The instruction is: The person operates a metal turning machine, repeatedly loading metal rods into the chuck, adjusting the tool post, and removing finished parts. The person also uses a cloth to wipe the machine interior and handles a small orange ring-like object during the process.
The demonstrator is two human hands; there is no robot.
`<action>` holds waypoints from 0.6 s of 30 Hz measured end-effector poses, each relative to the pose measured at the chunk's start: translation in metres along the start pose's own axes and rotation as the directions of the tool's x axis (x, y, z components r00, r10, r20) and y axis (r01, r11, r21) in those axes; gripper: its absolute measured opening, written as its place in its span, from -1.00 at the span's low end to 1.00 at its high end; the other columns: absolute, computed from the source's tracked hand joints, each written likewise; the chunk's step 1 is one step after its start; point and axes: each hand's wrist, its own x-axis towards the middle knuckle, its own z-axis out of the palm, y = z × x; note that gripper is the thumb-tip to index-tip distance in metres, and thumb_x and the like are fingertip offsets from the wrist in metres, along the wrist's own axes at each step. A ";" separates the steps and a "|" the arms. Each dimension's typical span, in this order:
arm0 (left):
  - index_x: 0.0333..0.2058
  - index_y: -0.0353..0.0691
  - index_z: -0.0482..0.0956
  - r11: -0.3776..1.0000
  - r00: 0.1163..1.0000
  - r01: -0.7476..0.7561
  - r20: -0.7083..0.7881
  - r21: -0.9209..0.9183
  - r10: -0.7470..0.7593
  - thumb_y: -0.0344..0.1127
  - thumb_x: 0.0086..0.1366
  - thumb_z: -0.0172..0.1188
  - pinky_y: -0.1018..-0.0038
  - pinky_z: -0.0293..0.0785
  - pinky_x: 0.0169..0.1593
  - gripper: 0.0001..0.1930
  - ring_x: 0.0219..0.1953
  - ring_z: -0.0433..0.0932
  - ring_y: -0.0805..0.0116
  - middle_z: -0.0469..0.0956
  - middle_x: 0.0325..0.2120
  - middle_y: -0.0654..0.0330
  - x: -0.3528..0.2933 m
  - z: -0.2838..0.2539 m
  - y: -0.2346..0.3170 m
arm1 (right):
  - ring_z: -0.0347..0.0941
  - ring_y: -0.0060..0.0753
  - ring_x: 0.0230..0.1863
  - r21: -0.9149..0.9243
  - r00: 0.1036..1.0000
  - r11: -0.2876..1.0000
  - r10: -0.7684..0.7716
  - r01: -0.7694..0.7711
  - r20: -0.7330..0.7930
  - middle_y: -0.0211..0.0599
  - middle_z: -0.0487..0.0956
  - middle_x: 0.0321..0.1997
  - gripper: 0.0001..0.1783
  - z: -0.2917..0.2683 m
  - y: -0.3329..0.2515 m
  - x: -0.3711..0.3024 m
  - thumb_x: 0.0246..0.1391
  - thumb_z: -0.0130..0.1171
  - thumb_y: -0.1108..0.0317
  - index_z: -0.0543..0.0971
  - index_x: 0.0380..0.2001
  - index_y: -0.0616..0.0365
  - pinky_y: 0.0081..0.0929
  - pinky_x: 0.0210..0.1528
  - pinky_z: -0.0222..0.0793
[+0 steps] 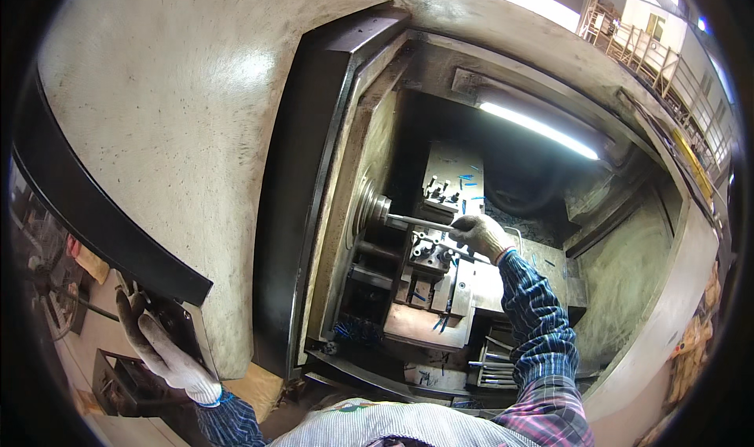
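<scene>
– Looking from where?
– From head height, through the left of two side-by-side fisheye lenses.
– Facing which way?
– Down over the chest (pixel 377 423) and forward into the machine (pixel 636 290), upright and unmirrored.
– How near?
– Close above the right hand (pixel 484 235), just right of centre; wide enough to take in the left hand (pixel 163 354) too, toward the left rim.

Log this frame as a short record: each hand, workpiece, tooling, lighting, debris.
Right hand: gloved hand, closed on metal rod
Left hand: gloved hand, fingers extended beside dark panel; contact unclear
Workpiece: rod's left end at round spindle fitting
Tooling: metal tool block below the rod in the picture
Lighting: tube lamp, lit
Debris: blue shavings scattered inside the machine
</scene>
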 end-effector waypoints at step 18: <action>0.37 -0.34 0.40 1.000 1.000 0.018 0.008 -0.022 -0.017 -0.30 0.61 0.02 0.39 0.57 0.22 -0.55 0.17 0.59 0.19 0.51 0.26 -0.05 0.001 -0.002 -0.001 | 0.65 -0.16 0.08 -0.020 0.988 0.996 -0.087 0.090 0.131 -0.19 0.74 0.04 -0.51 0.047 -0.024 0.059 0.31 0.28 -0.10 0.71 0.12 -0.05 -0.23 0.17 0.52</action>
